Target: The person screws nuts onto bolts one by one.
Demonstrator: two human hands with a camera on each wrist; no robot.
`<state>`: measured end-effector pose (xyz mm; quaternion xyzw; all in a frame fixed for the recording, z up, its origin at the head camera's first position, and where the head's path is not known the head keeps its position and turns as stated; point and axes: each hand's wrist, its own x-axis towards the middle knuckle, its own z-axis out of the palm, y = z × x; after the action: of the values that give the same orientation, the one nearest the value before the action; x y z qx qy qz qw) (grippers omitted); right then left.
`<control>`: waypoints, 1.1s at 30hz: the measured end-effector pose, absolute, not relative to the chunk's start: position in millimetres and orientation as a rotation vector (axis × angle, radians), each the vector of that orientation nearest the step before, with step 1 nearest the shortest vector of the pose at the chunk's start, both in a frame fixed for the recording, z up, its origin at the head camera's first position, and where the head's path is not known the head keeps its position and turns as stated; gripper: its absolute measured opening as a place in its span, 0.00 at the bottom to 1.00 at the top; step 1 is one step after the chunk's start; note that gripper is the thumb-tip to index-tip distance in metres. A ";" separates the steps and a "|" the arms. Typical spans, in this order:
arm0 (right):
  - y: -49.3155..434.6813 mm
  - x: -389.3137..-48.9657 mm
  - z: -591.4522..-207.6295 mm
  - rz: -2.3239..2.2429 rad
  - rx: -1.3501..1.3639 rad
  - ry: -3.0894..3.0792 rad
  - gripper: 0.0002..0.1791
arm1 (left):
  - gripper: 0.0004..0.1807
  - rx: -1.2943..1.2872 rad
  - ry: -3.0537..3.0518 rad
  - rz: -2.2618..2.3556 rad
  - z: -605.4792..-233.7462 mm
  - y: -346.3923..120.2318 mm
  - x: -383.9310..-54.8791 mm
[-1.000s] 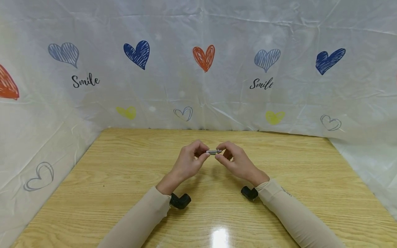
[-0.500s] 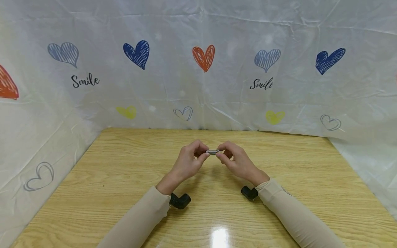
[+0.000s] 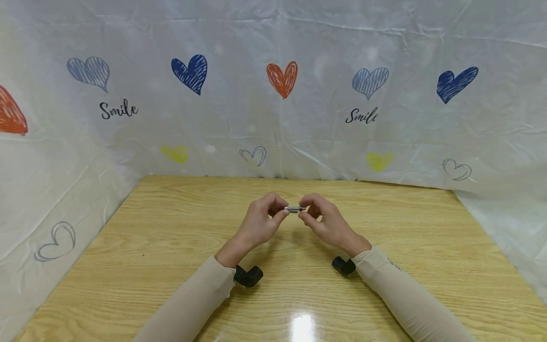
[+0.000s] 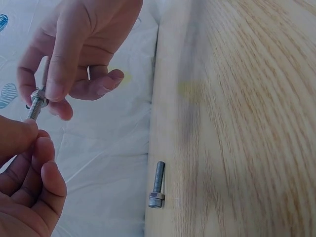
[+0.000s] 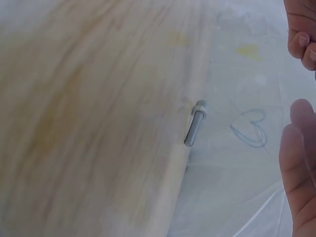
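Note:
In the head view my left hand (image 3: pixel 261 219) pinches one end of a small metal bolt (image 3: pixel 292 208) between thumb and fingertips. My right hand (image 3: pixel 325 220) reaches in from the other side, its thumb and index finger around the hex nut (image 4: pixel 39 97) threaded on the shaft. Past the nut, the shaft runs on between the right fingers in the left wrist view. The end within my left fingers is hidden. A second bolt (image 4: pixel 158 178), with a nut close to its head, lies on the table beneath. Only parts of both hands show at the right wrist view's edge.
The wooden table (image 3: pixel 171 228) ends at a white cloth backdrop (image 3: pixel 316 42) printed with hearts and lettering. A black wrist mount (image 3: pixel 249 276) sits by the left cuff, and another black mount (image 3: pixel 343 266) by the right one.
My right thumb and index finger shift slightly around the nut, which shows more openly now. My left hand stays put with the bolt.

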<state>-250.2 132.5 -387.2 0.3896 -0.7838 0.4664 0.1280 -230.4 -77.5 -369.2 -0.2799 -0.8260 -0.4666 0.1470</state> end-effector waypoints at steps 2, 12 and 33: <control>132.3 -250.4 -387.7 1.342 1.132 -2.289 0.09 | 0.04 -0.803 -2.377 -1.345 -369.3 -77.4 -230.4; 133.3 -253.8 -390.5 1.307 1.102 -2.344 0.08 | 0.04 -0.804 -2.364 -1.339 -369.4 -77.3 -231.8; 134.1 -253.3 -391.4 1.326 1.112 -2.364 0.06 | 0.04 -0.812 -2.358 -1.349 -371.0 -76.2 -230.5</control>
<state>-253.3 134.1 -391.4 0.3772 -0.8024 0.4501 0.1056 -230.5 -76.2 -371.0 -0.2831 -0.8219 -0.4701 0.1525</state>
